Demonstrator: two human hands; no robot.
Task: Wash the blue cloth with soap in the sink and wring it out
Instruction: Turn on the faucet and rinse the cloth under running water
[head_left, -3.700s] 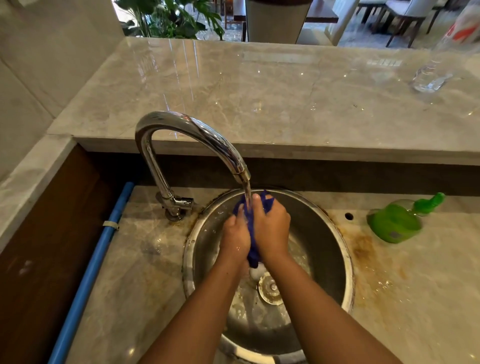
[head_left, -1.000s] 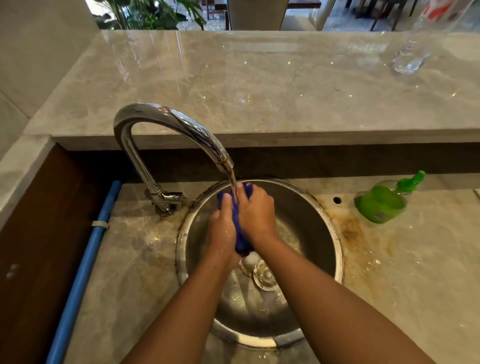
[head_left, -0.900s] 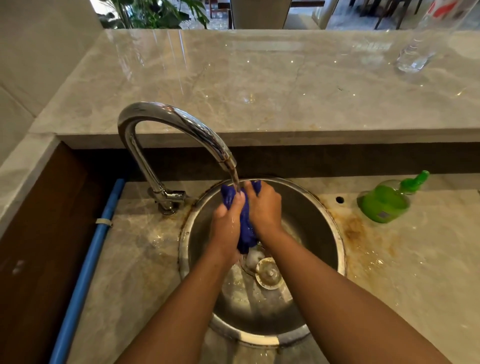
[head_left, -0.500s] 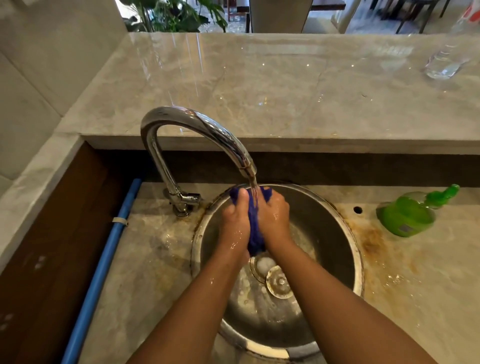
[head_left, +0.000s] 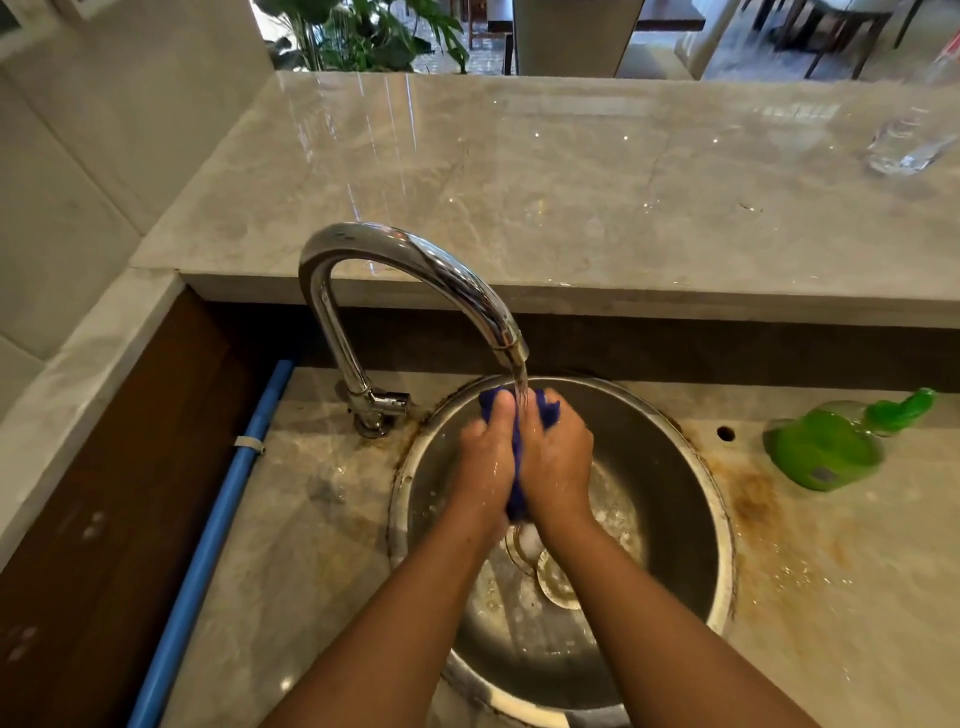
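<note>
Head view: washing this well, I judge, means rubbing fold against fold right where the stream from the tap (head_left: 415, 254) lands, over the steel sink (head_left: 719, 519). The bunched blue cloth (head_left: 518, 493) stands sandwiched between the palms of the left hand (head_left: 485, 467) and right hand (head_left: 557, 460), both curled round it, its top corners poking out past the fingertips.

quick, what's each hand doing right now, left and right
Left hand: closed, gripping the blue cloth under the running tap.
Right hand: closed, gripping the same cloth.
</note>
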